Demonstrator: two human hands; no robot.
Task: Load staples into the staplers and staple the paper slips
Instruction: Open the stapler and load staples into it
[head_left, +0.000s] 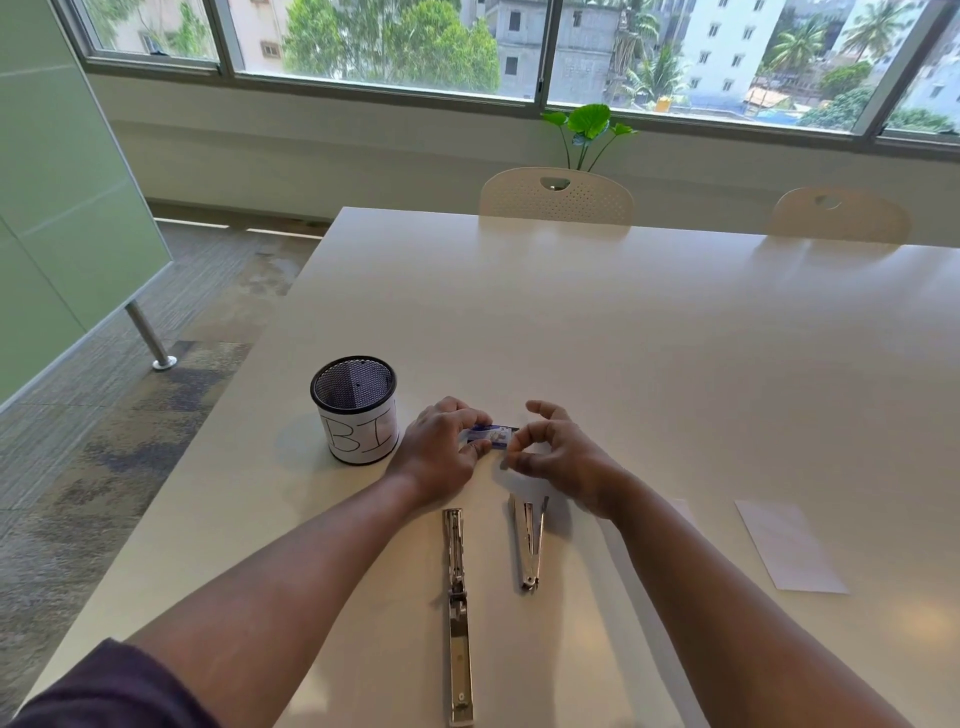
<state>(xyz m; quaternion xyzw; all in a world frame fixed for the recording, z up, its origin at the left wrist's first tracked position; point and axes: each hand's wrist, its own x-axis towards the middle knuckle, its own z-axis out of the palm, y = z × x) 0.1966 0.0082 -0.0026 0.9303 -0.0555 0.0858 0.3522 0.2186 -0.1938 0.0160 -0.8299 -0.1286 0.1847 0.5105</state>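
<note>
A smooth, glossy white table (597, 322) stands below a long window. The left hand (441, 449) pinches a small blue-and-white staple box (491, 434) between curled fingers and thumb; the right hand (553, 449) pinches that box's near end with thumb and forefinger, other fingers arched. Just behind the wrists lie two shiny metal staplers: one opened flat (457, 613), one splayed in a V (529, 543). Left of the fingers stands a black mesh cup (356, 410); a white paper slip (789, 545) lies right.

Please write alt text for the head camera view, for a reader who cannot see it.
Both hands work on a small blue staple box above a white table: the left hand holds it, the right hand pinches at its end. Two opened metal staplers lie nearer, a mesh cup stands left.
</note>
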